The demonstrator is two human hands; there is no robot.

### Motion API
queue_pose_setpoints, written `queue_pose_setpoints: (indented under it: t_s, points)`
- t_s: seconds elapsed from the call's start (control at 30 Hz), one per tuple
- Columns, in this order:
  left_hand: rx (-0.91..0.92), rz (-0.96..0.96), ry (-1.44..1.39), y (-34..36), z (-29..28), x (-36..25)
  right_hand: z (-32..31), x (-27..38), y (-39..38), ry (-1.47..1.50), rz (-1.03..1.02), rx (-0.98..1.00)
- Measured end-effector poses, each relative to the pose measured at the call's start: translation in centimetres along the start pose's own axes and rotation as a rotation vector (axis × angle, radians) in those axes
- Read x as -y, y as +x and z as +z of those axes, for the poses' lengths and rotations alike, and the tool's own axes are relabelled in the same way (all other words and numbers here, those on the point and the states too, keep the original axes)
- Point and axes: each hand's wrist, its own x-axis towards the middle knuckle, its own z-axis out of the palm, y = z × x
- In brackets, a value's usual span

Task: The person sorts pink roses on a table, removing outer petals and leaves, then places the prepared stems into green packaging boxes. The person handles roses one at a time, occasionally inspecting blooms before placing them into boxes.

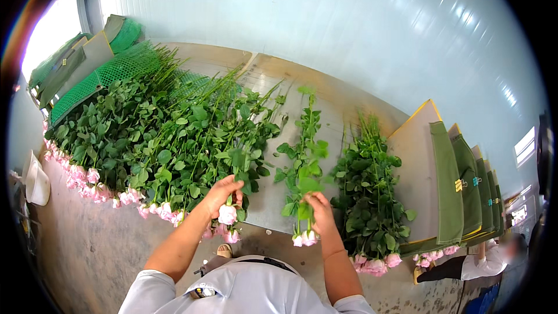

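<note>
My left hand [225, 195] grips a leafy rose stem just behind a pale pink bloom [227, 214], at the right edge of the large pile of roses [151, 122] with heads hanging at the bench's front edge. My right hand [318, 208] has its fingers closed on the stems of a small separate bunch of roses [304, 151], just above its pink heads [305, 238]. This bunch lies on the bare metal worktop [270, 186]. A denser bunch of roses [369, 192] lies right of it, heads toward me.
Green mesh [102, 75] covers part of the left pile. Stacked boards with green cloth and clips [447, 180] stand at the right end. A white container [38, 183] is at the far left, a pale wall [290, 11] behind the bench, and another person [482, 261] at the lower right.
</note>
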Motion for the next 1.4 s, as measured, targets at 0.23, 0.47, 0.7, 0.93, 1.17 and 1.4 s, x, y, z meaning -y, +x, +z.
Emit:
queue_pose_setpoints:
  t_s: [0.23, 0.47, 0.7, 0.93, 1.17, 1.4]
  points:
    - [0.136, 0.418, 1.343, 2.4, 3.9, 6.9, 5.6, -1.1, -0.9, -0.468, 0.302, -0.072]
    - [0.538, 0.109, 0.833, 1.6, 9.0, 3.4, -0.6, 2.6, 0.4, -0.500, 0.055, 0.004]
    - [-0.287, 0.581, 0.945, -2.9, -1.3, 6.4, -4.4, 17.1, -13.3, -0.818, -0.411, -0.239]
    - [-0.181, 0.259, 0.937, -11.2, -6.6, 8.6, -14.9, 19.0, -14.6, -0.891, -0.132, -0.451]
    - [-0.147, 0.289, 1.101, -8.1, -3.4, 6.5, -23.9, 15.9, -13.7, -0.899, -0.072, -0.547]
    - [-0.427, 0.523, 1.098, -5.3, -1.8, 4.9, -21.2, 16.8, -14.9, -1.462, 0.096, -0.651]
